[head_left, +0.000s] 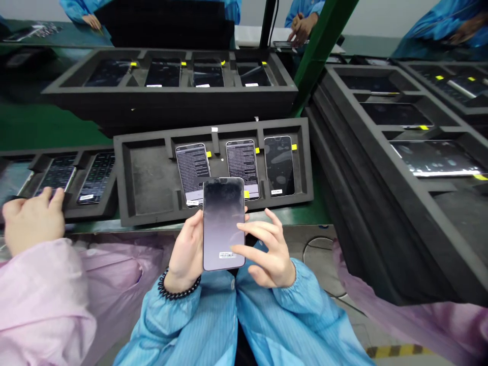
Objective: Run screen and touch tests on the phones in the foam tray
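Note:
My left hand [186, 254] is wrapped round a smartphone [223, 218], held face up above my lap. Its screen fades from dark to pale grey, with a small white barcode label near the bottom and a yellow tab on the right edge. My right hand [269, 249] is over the screen with its fingers spread, fingertips at or just above the glass; whether they touch I cannot tell. Just beyond lies a black foam tray [152, 211] with several slots. Two phones in it, a left one [191, 168] and a middle one [241, 157], show lines of text; the right phone [279, 162] is dark.
A second foam tray [183, 96] with dark phones sits on a stack behind. Stacked trays [354, 168] rise at the right, beside a green post [320, 46]. At left, a co-worker's hand [36, 218] touches another tray [102, 206]. More people in blue sleeves work across the bench.

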Tool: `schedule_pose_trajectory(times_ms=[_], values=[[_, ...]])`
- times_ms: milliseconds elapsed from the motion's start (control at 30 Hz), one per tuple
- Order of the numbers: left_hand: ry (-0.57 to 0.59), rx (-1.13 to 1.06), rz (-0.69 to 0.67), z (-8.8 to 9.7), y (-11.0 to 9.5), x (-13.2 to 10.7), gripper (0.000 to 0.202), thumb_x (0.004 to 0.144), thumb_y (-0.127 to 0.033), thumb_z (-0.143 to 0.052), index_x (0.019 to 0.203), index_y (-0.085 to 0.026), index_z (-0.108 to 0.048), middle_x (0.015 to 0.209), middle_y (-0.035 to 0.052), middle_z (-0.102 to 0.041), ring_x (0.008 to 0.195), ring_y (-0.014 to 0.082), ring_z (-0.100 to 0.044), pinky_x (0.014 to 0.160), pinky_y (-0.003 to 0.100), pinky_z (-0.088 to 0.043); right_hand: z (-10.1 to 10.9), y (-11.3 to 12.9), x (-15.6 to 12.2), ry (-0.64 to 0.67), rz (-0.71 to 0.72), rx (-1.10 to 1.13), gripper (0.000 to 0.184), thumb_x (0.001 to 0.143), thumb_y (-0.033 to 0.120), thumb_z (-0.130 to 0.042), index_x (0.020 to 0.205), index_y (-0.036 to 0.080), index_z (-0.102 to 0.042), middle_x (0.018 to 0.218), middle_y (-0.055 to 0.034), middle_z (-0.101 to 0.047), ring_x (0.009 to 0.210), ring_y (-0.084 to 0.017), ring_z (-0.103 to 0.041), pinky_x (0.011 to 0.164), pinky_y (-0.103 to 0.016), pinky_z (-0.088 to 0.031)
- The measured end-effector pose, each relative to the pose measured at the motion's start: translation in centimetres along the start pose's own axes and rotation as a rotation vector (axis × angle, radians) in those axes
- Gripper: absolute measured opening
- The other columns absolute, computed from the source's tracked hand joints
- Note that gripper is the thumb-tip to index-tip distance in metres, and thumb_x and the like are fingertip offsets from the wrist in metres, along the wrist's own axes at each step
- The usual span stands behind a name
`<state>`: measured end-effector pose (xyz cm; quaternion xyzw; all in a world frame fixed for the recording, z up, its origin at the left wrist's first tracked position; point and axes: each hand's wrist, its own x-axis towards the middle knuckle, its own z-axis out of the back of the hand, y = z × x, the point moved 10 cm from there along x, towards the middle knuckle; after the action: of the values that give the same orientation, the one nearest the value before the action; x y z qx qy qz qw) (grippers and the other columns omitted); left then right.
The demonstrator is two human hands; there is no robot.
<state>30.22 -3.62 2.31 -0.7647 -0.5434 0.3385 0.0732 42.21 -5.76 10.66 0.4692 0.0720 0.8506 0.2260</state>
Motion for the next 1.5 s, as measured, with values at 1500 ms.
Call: schedule_pose_trajectory(times_ms=[1500], values=[[-0.041, 0.032, -0.099, 0.6, -1.6, -0.2, 0.049, 0.097, -0.040, -0.044, 0.138, -0.020, -0.061, 0.132, 0.0107, -0.069, 0.134, 0.0358, -0.057, 0.115, 0.059, -0.044, 3.2, -4.6, -0.5, -0.134, -0.276, -0.147, 0.050, 0.103, 0.040, -0.039, 0.152, 0.027, -0.045, 0.149, -0.0084, -0.053, 0.135, -0.028, -0.052, 0.117, -0.052, -0.040]])
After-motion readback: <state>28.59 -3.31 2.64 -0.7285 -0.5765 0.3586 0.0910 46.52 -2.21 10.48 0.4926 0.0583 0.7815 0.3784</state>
